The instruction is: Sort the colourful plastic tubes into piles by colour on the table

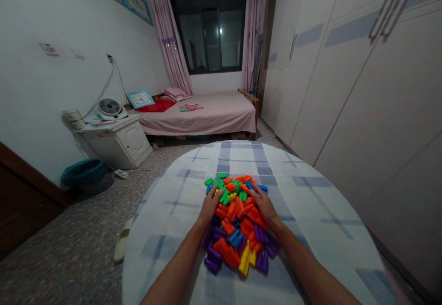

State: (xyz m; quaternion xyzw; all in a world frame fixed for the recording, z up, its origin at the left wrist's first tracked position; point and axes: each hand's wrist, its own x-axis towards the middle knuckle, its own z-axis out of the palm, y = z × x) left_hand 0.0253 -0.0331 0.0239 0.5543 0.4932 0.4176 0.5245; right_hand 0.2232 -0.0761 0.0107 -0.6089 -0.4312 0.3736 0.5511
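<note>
Two spread hands, our left hand (210,206) and our right hand (264,203), rest palm down on a heap of plastic interlocking building blocks (238,231) in the lower centre of the frame. We see fingers apart on both, and no single block clearly clamped. The hands stand well apart, with orange blocks (237,210) heaped between them. The heap lies mid-tabletop (165,254), on a round table under a blue-checked cloth. Its long axis runs straight away from us, from purple blocks (262,261) and a yellow block (244,259) at the near end to green blocks (221,194) at the far end. Our hands straddle the far half, neither clearly closer to the heap's middle. The green blocks lie just past the left fingertips, and a blue block (262,188) sits just past the right ones. A pink-covered bed (203,116) stands upper centre.
</note>
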